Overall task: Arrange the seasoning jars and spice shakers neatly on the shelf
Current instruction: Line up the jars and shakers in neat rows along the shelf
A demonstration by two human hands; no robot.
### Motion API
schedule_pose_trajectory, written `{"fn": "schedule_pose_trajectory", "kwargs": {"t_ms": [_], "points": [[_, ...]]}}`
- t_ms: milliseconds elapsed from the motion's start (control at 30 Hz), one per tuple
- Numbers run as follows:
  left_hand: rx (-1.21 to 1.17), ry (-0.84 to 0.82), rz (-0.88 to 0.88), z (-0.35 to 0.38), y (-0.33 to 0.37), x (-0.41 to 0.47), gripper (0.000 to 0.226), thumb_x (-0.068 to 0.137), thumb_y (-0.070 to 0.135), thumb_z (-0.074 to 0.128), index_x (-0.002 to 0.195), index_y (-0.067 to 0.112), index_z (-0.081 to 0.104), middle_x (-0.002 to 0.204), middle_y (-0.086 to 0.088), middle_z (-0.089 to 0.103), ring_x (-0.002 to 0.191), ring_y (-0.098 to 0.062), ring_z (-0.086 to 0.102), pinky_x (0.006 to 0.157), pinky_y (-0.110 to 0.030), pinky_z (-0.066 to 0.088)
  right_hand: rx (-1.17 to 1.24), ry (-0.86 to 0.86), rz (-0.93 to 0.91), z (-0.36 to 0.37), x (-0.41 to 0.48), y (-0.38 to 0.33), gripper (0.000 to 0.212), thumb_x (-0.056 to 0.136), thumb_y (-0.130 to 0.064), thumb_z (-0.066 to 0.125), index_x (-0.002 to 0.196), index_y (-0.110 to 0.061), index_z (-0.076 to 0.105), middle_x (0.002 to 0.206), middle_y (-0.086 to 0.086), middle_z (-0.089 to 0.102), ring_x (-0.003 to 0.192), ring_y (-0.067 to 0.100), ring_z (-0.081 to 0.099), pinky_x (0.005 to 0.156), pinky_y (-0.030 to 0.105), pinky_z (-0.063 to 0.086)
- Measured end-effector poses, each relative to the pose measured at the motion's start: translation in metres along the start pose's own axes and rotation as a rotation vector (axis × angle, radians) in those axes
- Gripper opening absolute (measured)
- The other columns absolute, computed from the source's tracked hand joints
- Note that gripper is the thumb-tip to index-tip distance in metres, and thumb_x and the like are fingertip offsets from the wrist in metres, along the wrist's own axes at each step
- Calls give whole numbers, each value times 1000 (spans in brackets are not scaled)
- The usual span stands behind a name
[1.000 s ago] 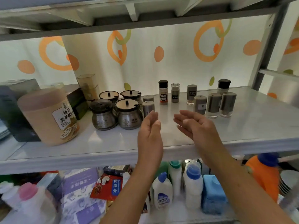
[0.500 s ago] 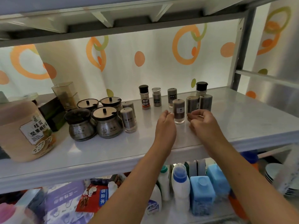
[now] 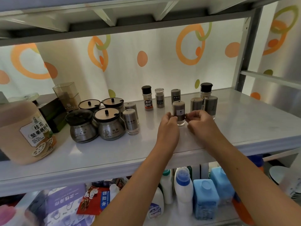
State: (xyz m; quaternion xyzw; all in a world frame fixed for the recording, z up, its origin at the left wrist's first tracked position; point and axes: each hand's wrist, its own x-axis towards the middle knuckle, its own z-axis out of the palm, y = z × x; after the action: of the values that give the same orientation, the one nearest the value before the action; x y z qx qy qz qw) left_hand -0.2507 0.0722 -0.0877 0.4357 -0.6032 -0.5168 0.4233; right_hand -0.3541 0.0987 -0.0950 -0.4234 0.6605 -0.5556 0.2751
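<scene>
Head view: left hand (image 3: 168, 128) and right hand (image 3: 199, 124) pinch the steel shaker (image 3: 178, 112); keep it upright, sliding toward the two shakers (image 3: 196, 104) at its right.

On my feed the shelf (image 3: 244, 121) reads as smooth, glossy white. The front shaker (image 3: 178, 111) has a matt brushed-metal sleeve over a clear glassy base, and the squat seasoning jars (image 3: 111, 131) show shiny steel bellies under pale wood-look lids. The big tub (image 3: 14, 124) looks like cloudy plastic with a paper label.
</scene>
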Motion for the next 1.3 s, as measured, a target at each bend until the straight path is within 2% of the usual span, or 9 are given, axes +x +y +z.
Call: {"fn": "schedule_pose_trajectory", "kwargs": {"t_ms": [133, 267, 333, 433, 567, 633, 833, 1167, 1300], "points": [[6, -13, -17, 1, -2, -4, 39, 98, 21, 35, 134, 14, 49, 127, -8, 59, 116, -22, 52, 95, -34, 41, -27, 1, 13, 4, 4, 4, 27, 88, 2, 52, 111, -12, 56, 105, 3, 64, 90, 11, 58, 72, 21, 47], [-17, 3, -27, -3, 0, -6, 38, 98, 18, 35, 135, 14, 47, 124, -5, 58, 109, -18, 52, 87, -28, 41, -33, 12, 23, 5, 8, 3, 26, 88, 2, 52, 107, -14, 56, 105, 2, 64, 95, 15, 59, 81, 28, 50], [-40, 14, -39, -6, -1, -7, 33, 98, 17, 35, 130, 17, 44, 111, 2, 56, 99, -12, 52, 77, -23, 41, -22, 24, 41, 6, 9, 3, 24, 86, 1, 52, 102, -17, 56, 107, 4, 65, 103, 20, 61, 92, 37, 52], [-34, 2, -48, -7, -4, -8, 22, 97, 16, 37, 117, 18, 47, 95, 8, 51, 86, -4, 47, 67, -20, 37, -20, 24, 60, 9, 9, 2, 23, 86, 1, 51, 97, -19, 56, 109, 6, 66, 105, 23, 61, 92, 40, 53], [-4, -62, -60, -9, -4, -6, 25, 93, 15, 42, 113, 14, 58, 106, -2, 59, 96, -15, 53, 75, -27, 43, -10, 8, 79, 15, 7, 0, 24, 87, 1, 50, 99, -18, 58, 106, 7, 66, 103, 26, 62, 93, 46, 54], [-23, -39, -58, -12, -4, -5, 27, 93, 15, 42, 114, 16, 58, 106, 1, 58, 94, -10, 52, 76, -27, 42, 0, 8, 90, 17, 8, -2, 23, 85, 1, 49, 96, -18, 57, 106, 7, 66, 104, 26, 62, 95, 48, 53], [-78, 15, -98, -17, -2, 5, 40, 100, 27, 35, 134, 14, 50, 126, -6, 57, 113, -20, 51, 93, -33, 39, 33, -6, 105, 21, 15, -1, 24, 74, -7, 53, 93, -20, 58, 108, 6, 68, 107, 26, 62, 97, 50, 51], [-42, 9, -48, -30, -8, 9, 39, 96, 16, 34, 127, 14, 58, 120, -8, 62, 108, -21, 54, 83, -30, 40, 23, -53, 103, 33, 15, -10, 24, 76, 1, 50, 89, -17, 60, 105, 11, 71, 97, 27, 65, 96, 51, 52], [-30, -9, -49, -38, -11, 12, 40, 92, 15, 37, 126, 17, 59, 118, -6, 64, 111, -21, 56, 96, -36, 45, 32, -76, 103, 39, 16, -12, 25, 73, 2, 49, 87, -16, 60, 104, 15, 71, 95, 33, 66, 93, 52, 51]]}}
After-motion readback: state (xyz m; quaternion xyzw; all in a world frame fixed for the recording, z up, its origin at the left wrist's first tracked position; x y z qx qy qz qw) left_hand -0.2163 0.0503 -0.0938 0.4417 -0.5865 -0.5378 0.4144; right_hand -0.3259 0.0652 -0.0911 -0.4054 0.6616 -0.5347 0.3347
